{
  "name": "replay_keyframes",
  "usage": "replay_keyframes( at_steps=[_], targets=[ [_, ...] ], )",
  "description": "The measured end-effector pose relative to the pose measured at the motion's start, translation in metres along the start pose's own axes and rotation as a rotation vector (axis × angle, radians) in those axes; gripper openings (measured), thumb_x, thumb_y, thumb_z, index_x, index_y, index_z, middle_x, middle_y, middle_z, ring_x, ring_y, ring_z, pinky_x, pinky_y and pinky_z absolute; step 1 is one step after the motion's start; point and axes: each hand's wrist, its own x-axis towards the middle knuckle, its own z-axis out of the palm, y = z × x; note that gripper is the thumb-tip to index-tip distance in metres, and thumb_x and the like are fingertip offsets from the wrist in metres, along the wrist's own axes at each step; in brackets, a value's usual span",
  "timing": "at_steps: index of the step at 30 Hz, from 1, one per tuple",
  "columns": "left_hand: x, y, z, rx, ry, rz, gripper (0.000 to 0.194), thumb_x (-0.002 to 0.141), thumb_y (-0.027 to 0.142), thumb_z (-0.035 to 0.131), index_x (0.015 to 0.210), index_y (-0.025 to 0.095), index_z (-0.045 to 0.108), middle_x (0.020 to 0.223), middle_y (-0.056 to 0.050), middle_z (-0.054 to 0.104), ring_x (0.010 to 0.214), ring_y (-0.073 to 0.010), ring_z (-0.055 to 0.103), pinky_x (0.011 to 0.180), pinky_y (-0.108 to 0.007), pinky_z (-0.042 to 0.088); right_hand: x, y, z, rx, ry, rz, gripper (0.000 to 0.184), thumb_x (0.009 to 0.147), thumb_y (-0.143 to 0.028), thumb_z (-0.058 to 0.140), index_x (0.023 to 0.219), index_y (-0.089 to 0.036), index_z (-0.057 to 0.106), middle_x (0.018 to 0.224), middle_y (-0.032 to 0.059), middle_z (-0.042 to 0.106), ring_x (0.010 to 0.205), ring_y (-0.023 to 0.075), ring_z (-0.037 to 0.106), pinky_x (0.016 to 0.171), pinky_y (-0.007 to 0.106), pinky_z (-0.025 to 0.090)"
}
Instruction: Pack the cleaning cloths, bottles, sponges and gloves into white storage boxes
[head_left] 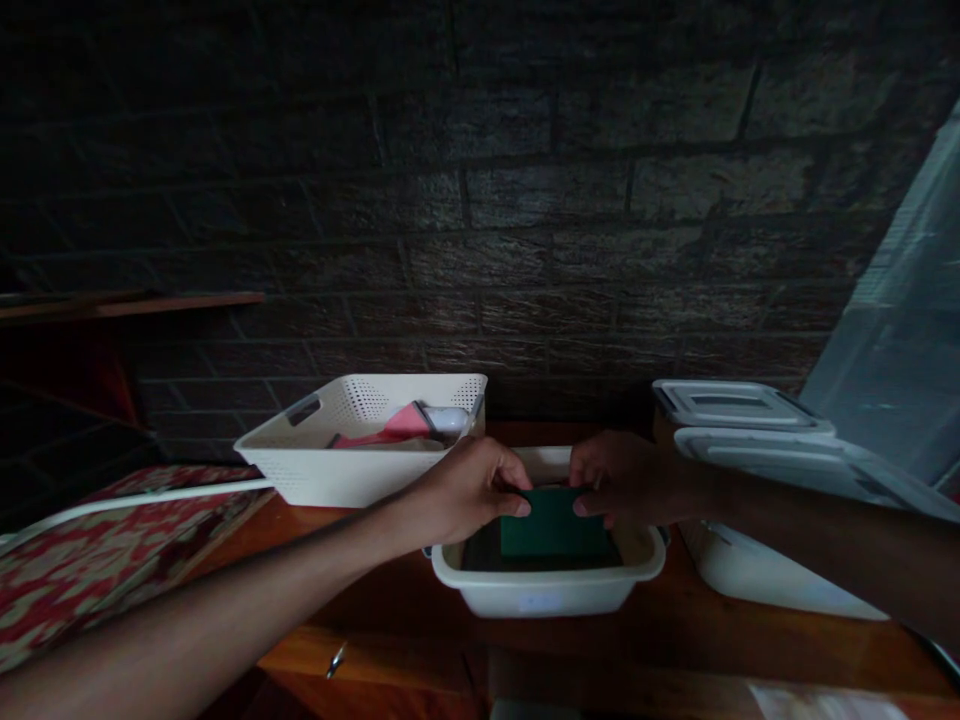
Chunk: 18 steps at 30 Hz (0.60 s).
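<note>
Your left hand (474, 490) and right hand (624, 480) pinch the green piece (553, 527) by its edge, presumably for balance, at the tub (487, 598).

Bare left forearm (277, 590) and right forearm (810, 545) angled inward, left hand (465, 492) and right hand (630, 482) near each other, both pinching.

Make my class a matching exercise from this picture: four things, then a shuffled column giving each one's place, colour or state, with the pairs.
1. Green item
2. Pink item
3. Nearer lidded box
4. Patterned fabric

A. Right of the white tub
B. Red and cream
C. Held by left hand and right hand
D. Inside the perforated basket

Pairs: 1-C, 2-D, 3-A, 4-B
</note>
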Motion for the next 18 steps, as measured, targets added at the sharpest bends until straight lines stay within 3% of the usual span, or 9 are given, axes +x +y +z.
replay_keyframes(
  at_steps=[4, 8, 13, 18],
  targets=[
    [-0.004, 0.009, 0.0, 0.19, 0.057, -0.046, 0.014, 0.082, 0.025, 0.072, 0.093, 0.017, 0.077, 0.09, -0.003, 0.075, 0.075, -0.0159, 0.065, 0.065, -0.025, 0.045, -0.007, -0.019, 0.0, -0.133, 0.023, 0.088, 0.014, 0.08, -0.022, 0.069, 0.091, -0.018, 0.063, 0.065, -0.0012, 0.064, 0.062, 0.0182, 0.071, 0.049, 0.02, 0.044],
    [-0.004, 0.015, -0.004, 0.279, 0.047, -0.065, 0.01, 0.082, 0.023, 0.071, 0.09, 0.021, 0.077, 0.088, 0.0, 0.074, 0.074, -0.0141, 0.065, 0.064, -0.024, 0.043, -0.006, -0.029, -0.001, -0.243, 0.026, 0.071, 0.009, 0.081, -0.022, 0.07, 0.089, -0.019, 0.067, 0.071, -0.0013, 0.068, 0.062, 0.0154, 0.068, 0.054, 0.022, 0.044],
    [-0.001, 0.012, -0.006, 0.362, 0.028, -0.127, 0.007, 0.083, 0.028, 0.071, 0.085, 0.025, 0.077, 0.072, 0.003, 0.068, 0.067, -0.0141, 0.062, 0.056, -0.025, 0.037, 0.005, -0.033, 0.001, -0.424, 0.096, 0.076, 0.006, 0.075, -0.019, 0.076, 0.078, -0.02, 0.071, 0.078, -0.0012, 0.069, 0.072, 0.0148, 0.065, 0.059, 0.023, 0.04],
    [-0.002, 0.007, -0.004, 0.385, 0.052, -0.151, 0.008, 0.082, 0.026, 0.07, 0.084, 0.029, 0.077, 0.078, 0.004, 0.07, 0.073, -0.0149, 0.063, 0.062, -0.026, 0.041, 0.01, -0.028, 0.008, -0.448, 0.083, 0.13, 0.007, 0.075, -0.017, 0.075, 0.076, -0.021, 0.071, 0.077, -0.0008, 0.069, 0.067, 0.0131, 0.063, 0.054, 0.021, 0.036]
  ],
)
